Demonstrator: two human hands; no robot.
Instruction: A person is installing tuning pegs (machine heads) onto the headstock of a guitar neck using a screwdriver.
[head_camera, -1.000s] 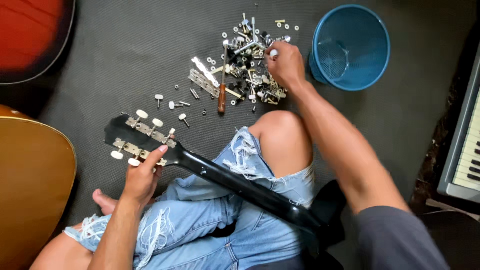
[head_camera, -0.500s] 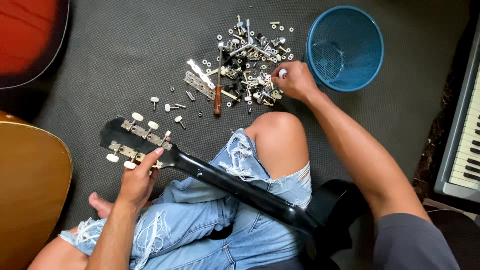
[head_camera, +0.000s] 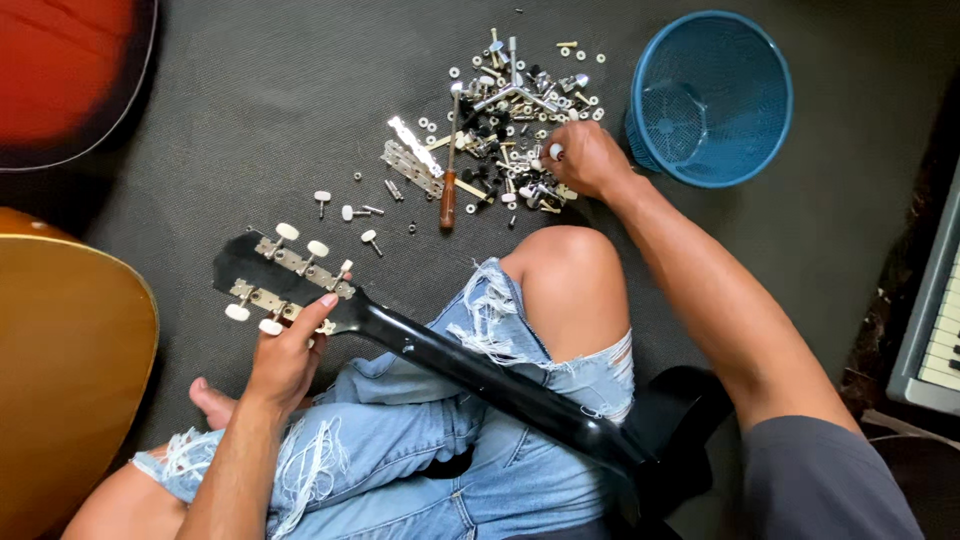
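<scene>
The person wears light blue denim jeans (head_camera: 400, 440), heavily ripped, with frayed white threads around the bare knee (head_camera: 565, 290). Above the jeans, a grey short sleeve (head_camera: 825, 485) covers the right shoulder. Both forearms and the foot (head_camera: 215, 400) beside the jeans are bare.

Glossy black guitar neck (head_camera: 480, 375), shiny metal parts (head_camera: 510, 120), blue plastic mesh basket (head_camera: 745, 150).

L hand (head_camera: 290, 350): fingers curled, arm bent | R hand (head_camera: 590, 158): arm reached fwd, fingers pinched
</scene>
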